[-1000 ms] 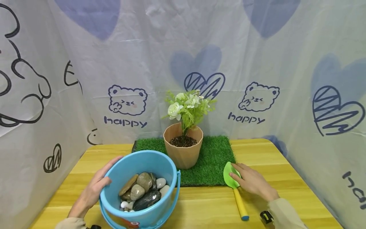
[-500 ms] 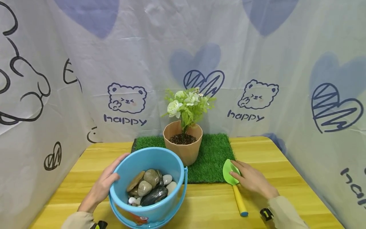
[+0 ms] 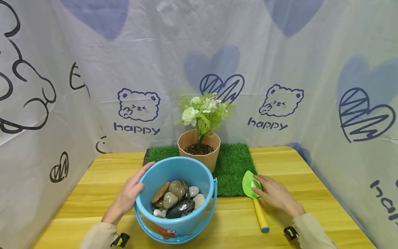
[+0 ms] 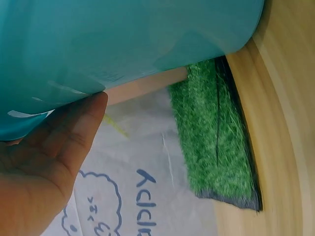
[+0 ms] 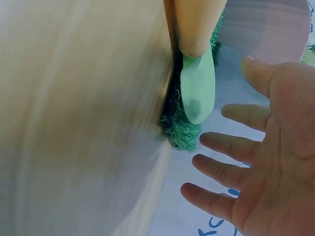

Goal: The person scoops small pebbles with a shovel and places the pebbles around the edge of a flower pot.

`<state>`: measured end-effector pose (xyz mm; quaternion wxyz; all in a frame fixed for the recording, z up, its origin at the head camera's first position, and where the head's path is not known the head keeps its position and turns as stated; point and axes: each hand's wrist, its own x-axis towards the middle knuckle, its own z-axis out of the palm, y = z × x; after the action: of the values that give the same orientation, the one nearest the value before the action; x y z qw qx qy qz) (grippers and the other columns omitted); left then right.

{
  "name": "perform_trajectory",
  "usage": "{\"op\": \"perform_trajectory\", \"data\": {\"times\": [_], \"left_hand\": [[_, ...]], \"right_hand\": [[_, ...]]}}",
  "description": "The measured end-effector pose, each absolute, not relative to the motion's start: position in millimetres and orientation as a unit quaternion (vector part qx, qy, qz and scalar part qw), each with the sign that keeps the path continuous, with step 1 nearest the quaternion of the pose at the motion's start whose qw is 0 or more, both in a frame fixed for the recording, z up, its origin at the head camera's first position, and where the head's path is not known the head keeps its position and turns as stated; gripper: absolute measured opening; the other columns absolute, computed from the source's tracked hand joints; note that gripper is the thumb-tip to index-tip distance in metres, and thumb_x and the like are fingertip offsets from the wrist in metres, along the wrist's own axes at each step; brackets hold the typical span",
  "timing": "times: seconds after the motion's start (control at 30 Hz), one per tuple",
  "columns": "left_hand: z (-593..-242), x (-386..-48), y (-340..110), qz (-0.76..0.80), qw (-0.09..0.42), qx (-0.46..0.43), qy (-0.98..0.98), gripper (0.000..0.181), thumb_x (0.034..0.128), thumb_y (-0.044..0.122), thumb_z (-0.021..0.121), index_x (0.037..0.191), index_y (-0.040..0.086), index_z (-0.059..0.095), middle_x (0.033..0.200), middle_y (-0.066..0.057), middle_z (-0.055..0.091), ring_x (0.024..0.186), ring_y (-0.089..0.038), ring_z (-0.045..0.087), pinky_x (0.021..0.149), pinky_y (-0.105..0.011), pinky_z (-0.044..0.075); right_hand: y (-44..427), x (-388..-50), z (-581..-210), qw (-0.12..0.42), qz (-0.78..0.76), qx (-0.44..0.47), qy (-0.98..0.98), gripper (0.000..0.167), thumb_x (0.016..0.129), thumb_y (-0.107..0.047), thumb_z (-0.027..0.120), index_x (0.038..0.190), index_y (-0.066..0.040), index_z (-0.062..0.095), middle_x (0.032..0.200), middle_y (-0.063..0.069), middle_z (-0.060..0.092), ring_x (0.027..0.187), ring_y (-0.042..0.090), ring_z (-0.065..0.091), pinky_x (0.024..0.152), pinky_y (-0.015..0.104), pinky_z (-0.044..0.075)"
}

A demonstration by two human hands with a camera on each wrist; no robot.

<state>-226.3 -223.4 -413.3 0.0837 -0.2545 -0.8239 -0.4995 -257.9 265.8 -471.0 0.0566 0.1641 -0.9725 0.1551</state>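
A light blue bucket (image 3: 186, 226) stands at the front of the table, with several stones (image 3: 177, 188) in it, brown, white and black. My left hand (image 3: 125, 199) rests against the bucket's left side, fingers extended along its outer wall. In the left wrist view, the straight fingers (image 4: 81, 132) touch the blue wall. A toy trowel (image 3: 260, 216), with a green blade and yellow handle, lies with its blade over the mat's right edge. My right hand (image 3: 276, 195) hovers beside the blade; the right wrist view shows its fingers spread and holding nothing.
Behind the bucket, a tan flowerpot (image 3: 202, 160) with white flowers (image 3: 203, 110) and dark soil stands on a green turf mat (image 3: 233, 169). Wood-grain table (image 3: 102, 186) surrounds the mat. Printed white curtains (image 3: 171, 69) close in the back and sides.
The bucket has slid to the right along the table, with my left hand following against its side. It now covers more of the flowerpot's base. My right hand and the trowel stay nearly still.
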Motion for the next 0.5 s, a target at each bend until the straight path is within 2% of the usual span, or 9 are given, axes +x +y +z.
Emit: {"op": "perform_trajectory", "data": {"times": [0.23,0.37,0.5], "left_hand": [[-413.0,-229.0,-207.8,-0.495,0.083,-0.261,-0.825,0.073,0.0811,0.002,0.036,0.153,0.014,0.034,0.143,-0.024,0.049,0.119,-0.045,0.056,0.085,-0.051,0.050],[-413.2,-230.4,-200.3,-0.487,0.090,-0.260,-0.829,0.072,0.0821,0.002,0.036,0.153,0.017,0.034,0.143,-0.022,0.050,0.118,-0.043,0.058,0.085,-0.051,0.051],[-413.4,-233.1,-190.9,-0.482,0.093,-0.260,-0.831,0.071,0.0826,0.003,0.036,0.152,0.015,0.035,0.139,-0.022,0.054,0.115,-0.041,0.061,0.085,-0.047,0.053]], "right_hand": [[266.7,-252.0,-473.4,0.058,0.156,0.169,-0.971,0.056,0.098,-0.040,0.054,0.141,-0.006,0.052,0.142,0.025,0.050,0.127,0.046,0.049,0.100,0.065,0.038],[267.8,-249.8,-473.6,0.055,0.158,0.171,-0.971,0.054,0.097,-0.038,0.056,0.139,-0.004,0.054,0.141,0.026,0.051,0.126,0.047,0.050,0.101,0.064,0.039],[269.1,-248.1,-474.5,0.057,0.154,0.173,-0.971,0.053,0.097,-0.037,0.057,0.138,-0.004,0.055,0.139,0.027,0.052,0.124,0.047,0.051,0.101,0.063,0.039]]}}
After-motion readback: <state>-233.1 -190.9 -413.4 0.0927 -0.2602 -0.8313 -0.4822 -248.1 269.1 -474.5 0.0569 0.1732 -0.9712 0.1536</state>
